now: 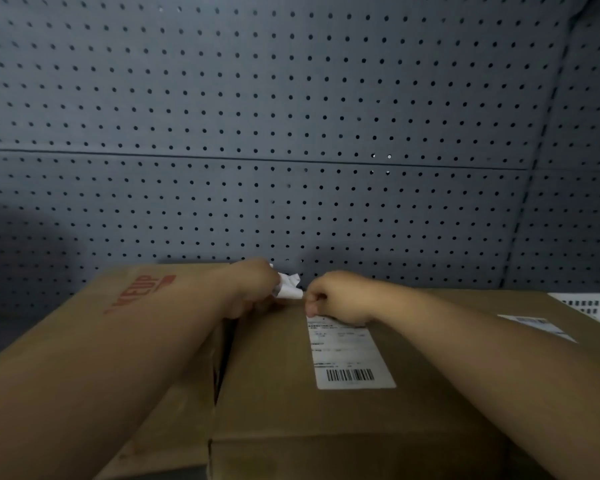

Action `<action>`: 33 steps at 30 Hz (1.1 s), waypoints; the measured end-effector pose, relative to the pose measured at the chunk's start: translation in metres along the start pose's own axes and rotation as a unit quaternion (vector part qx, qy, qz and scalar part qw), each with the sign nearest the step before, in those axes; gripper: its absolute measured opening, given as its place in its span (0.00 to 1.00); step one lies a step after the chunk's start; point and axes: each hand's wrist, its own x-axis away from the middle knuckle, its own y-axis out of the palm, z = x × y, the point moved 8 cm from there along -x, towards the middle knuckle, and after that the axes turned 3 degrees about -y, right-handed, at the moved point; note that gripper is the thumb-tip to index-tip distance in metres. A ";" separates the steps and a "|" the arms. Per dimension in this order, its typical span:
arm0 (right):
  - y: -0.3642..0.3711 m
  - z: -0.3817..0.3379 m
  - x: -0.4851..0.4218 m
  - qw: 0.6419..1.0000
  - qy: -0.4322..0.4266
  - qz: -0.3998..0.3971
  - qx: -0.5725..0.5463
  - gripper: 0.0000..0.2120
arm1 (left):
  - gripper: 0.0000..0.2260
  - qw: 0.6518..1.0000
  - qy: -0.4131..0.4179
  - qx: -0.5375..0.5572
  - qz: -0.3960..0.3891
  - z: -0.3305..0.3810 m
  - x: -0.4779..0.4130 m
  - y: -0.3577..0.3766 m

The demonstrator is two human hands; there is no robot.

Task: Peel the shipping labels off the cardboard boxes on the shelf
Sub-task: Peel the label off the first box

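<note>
Two cardboard boxes stand side by side in front of me. The right box point(278, 382) carries a white shipping label point(349, 355) with a barcode on its top. My right hand point(336, 297) is curled at the label's far edge, fingertips pinching it. My left hand point(253, 289) grips a crumpled white scrap of peeled label point(288, 287) just beyond the box's far edge. The left box point(118, 327) bears red print.
A second white label point(537, 325) lies on the box top at the far right. A white slotted basket point(589, 306) sits behind it. A grey pegboard wall point(291, 133) closes the back and right side.
</note>
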 end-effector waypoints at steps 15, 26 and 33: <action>0.001 -0.004 0.000 0.999 -0.012 0.031 -0.011 0.07 | 0.15 0.998 -0.051 0.043 -0.014 -0.011 -0.002 0.007; -0.009 0.006 0.001 0.998 -0.035 0.049 -0.025 0.07 | 0.08 0.999 -0.041 0.035 -0.006 -0.006 0.003 0.003; 0.000 -0.020 0.003 0.971 -0.132 0.031 0.197 0.12 | 0.05 1.000 -0.026 -0.009 -0.011 -0.003 0.003 0.004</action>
